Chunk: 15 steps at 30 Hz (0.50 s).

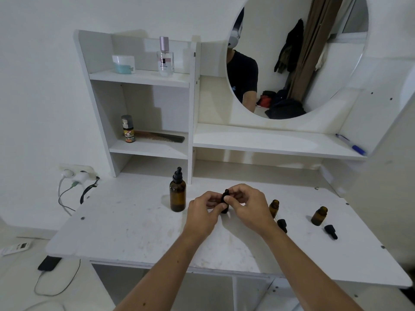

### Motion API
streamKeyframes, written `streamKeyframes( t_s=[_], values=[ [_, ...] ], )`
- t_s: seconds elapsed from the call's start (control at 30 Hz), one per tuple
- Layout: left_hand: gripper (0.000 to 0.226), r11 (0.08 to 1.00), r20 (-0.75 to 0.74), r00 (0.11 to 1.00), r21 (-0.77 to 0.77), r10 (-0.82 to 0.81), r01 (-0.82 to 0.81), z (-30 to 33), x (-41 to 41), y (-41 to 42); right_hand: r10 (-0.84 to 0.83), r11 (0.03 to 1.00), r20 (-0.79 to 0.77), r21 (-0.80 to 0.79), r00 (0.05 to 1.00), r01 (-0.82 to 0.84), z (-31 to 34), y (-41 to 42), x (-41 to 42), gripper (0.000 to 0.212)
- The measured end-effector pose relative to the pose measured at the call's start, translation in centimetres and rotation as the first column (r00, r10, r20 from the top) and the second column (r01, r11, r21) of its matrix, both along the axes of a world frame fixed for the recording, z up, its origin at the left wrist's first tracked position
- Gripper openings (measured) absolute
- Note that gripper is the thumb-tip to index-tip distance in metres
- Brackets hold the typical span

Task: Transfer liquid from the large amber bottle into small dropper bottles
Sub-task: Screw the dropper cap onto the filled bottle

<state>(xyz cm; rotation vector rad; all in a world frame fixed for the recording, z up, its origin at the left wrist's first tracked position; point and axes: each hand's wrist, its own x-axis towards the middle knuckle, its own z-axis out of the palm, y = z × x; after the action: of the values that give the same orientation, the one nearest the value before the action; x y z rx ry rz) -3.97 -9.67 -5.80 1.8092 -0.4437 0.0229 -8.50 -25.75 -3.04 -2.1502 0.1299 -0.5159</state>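
Head view: both hands on one small dropper bottle

Head camera shows the small dropper bottle (225, 202) upright on the desk (134, 232), between both hands. Left hand (203, 212) has its grip pinched narrow on the body; right hand (247, 204) pinches the cap. Large amber bottle (177, 192) stands capped just left, nearer the left hand.

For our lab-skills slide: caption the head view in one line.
Both hands, left hand and right hand, grip a small dropper bottle beside the large amber bottle.
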Motion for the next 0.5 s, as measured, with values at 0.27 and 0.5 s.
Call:
streamKeyframes(
  t_s=[0.27,0.5],
  values=[
    [0.018,1.0,0.017,1.0,-0.002,0.004,-0.004,0.0,-0.1,-0.1,-0.074,0.997,0.047,0.02,0.996,0.073,-0.3,0.9,-0.3,0.008],
    [0.019,1.0,0.02,1.0,0.009,-0.017,0.017,0.1,-0.1,0.1,-0.081,0.996,0.024,0.043,0.996,0.08,0.1,1.1,-0.7,0.009]
  ],
)
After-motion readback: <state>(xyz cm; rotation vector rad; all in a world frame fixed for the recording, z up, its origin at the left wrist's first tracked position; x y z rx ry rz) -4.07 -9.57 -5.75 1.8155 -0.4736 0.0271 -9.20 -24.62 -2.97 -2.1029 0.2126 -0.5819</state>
